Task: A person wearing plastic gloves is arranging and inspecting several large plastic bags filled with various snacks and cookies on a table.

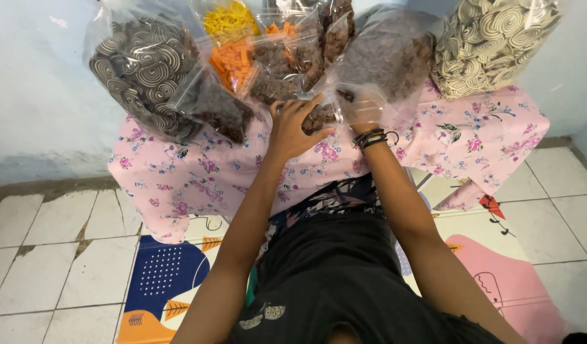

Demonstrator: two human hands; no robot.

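1. Head view: a person leans over a low table draped in a pink floral cloth (pixel 198 172), both arms stretched toward a row of clear plastic bags of snacks.
2. The left hand (pixel 293 127) lies with fingers spread, its fingertips touching a small bag of brown pieces (pixel 315 118) at the front of the row.
3. The right hand (pixel 363 108) is inside or behind a large clear bag of brown bits (pixel 389 57); the film blurs it, so whether the fingers are curled around anything cannot be told. Dark bands circle the wrist.
4. Far left stands a bag of dark spiral crackers (pixel 143 70); far right, a bag of pale spiral crackers (pixel 491 38). Between them, at the back, sit a bag of orange sticks (pixel 233 60) and a bag of yellow strips (pixel 229 19).
5. No labels or signs show on any bag.
6. Likely risk: the bags lean tightly together near the table edge, so a tug on one could tip its neighbours to the tiled floor (pixel 57 255) or spill an open mouth.
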